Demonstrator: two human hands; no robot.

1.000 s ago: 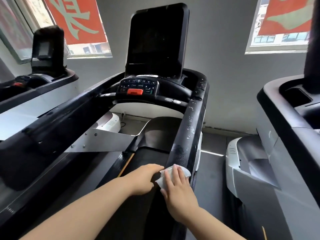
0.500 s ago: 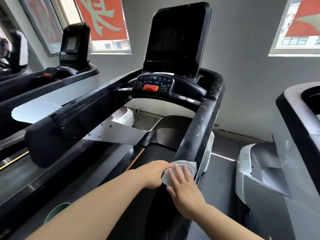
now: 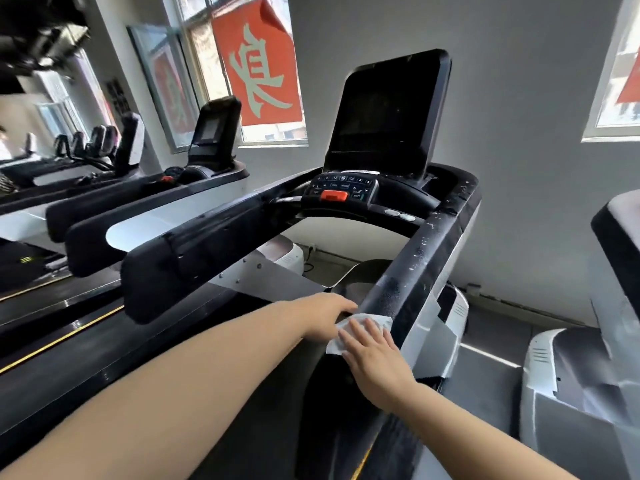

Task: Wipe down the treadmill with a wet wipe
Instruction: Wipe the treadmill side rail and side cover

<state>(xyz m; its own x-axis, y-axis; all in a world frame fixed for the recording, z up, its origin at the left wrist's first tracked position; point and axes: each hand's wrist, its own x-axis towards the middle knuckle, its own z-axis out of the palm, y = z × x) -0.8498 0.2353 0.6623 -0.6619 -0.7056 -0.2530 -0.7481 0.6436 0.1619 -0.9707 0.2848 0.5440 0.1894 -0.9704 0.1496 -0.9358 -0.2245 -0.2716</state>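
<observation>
Flat on the wipe (image 3: 360, 332), my right hand (image 3: 375, 362) presses it with straight fingers onto the right rail (image 3: 420, 268) of the treadmill (image 3: 388, 199). Left hand (image 3: 327, 315) touches the wipe's inner edge; can't tell how its fingers lie. Wipe is white, crumpled, thin. Rail is rounded, glossy black, speckled with droplets. Screen (image 3: 388, 112) is flat, dark; red button (image 3: 333, 195) below it.

The black treadmill (image 3: 398, 202) fills the middle of the frame, its right handrail (image 3: 415, 271) speckled with droplets; a white, crumpled wet wipe (image 3: 341, 342) lies on the handrail's lower end.
</observation>
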